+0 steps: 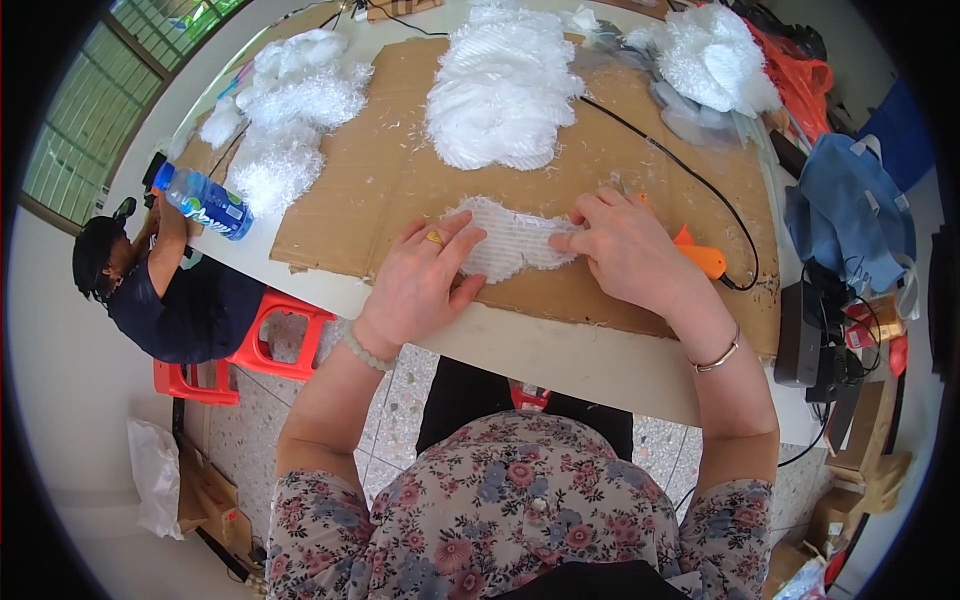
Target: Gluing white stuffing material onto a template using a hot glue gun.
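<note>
A thin piece of white ribbed fluffy material (510,240) lies flat on brown cardboard (340,225), with ragged edges. Across its left end my left hand (420,275) bends its fingers, the thumb at the lower edge, holding it. The fingertips of my right hand (630,250) are pinched together on the right end. Just beyond, a thick stack of similar white ribbed pieces (505,90) rests on the cardboard. Close to my right wrist lies an orange glue gun (703,258), partly hidden by that hand.
White fluffy heaps sit at the left (290,100) and far right (710,60). A black cable (690,160) curves across the cardboard. A water bottle (203,202) stands near the left edge, beside a seated person (170,290). A blue bag (850,200) and boxes crowd the right.
</note>
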